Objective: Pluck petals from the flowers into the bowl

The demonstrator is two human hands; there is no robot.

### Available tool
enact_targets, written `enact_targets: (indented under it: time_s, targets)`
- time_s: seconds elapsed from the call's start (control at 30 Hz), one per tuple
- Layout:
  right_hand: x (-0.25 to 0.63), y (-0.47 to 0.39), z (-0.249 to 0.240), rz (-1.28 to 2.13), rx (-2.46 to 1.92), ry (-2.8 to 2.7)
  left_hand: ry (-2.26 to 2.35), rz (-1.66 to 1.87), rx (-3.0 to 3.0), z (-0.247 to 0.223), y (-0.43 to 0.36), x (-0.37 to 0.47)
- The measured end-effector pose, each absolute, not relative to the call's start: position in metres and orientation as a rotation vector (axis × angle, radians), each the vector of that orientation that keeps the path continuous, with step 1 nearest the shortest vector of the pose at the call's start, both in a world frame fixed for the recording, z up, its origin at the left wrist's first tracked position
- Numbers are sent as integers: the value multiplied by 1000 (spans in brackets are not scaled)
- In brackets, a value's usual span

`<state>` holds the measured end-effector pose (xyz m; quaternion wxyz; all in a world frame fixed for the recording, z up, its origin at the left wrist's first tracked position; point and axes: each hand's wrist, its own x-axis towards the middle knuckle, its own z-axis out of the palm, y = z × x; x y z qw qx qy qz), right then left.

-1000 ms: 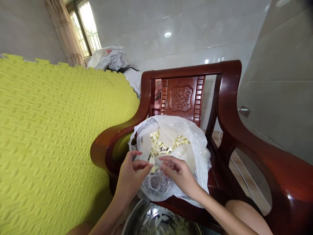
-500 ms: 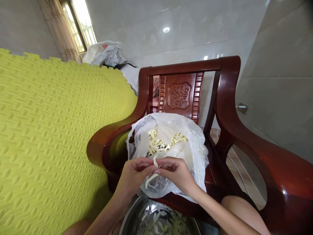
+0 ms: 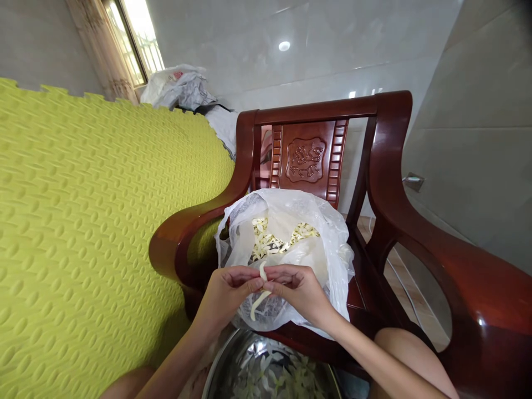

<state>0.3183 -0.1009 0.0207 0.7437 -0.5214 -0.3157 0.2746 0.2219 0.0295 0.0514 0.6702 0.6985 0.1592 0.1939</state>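
My left hand (image 3: 230,291) and my right hand (image 3: 297,289) meet in front of the bag, fingertips nearly touching. Between them they pinch a pale, creamy-white flower (image 3: 260,306), whose curved petals stick out above and below the fingers. Its centre is hidden by the fingertips. Just beyond my hands a translucent white plastic bag (image 3: 338,266) sits wide-mouthed on the chair seat, with many small pale-yellow flower pieces (image 3: 262,241) inside. Below my wrists stands a shiny metal basin (image 3: 213,370) holding loose whitish petals (image 3: 274,379).
The dark red wooden chair (image 3: 305,115) has broad curved arms on both sides of the bag. At left bulges a yellow-green foam mat (image 3: 83,221). White plastic bags (image 3: 183,86) lie behind it near the window. My knees flank the basin.
Both hands keep their pinch on the flower, and its lower petal has shifted slightly to the right. The fingertips have adjusted a little; the camera view has moved slightly.
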Motion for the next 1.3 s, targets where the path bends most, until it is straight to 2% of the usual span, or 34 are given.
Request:
enact_targets:
  time_s: [0.8,1.07,1.3]
  targets:
    - [316,-106,16,454,-1256,-914,384,430,1659,58,24,218]
    - [313,-111,24,340,-1443,-1042,294,619,2028,51,16,215]
    - [318,-105,17,504,-1312,-928,240,561,2106,50,14,214]
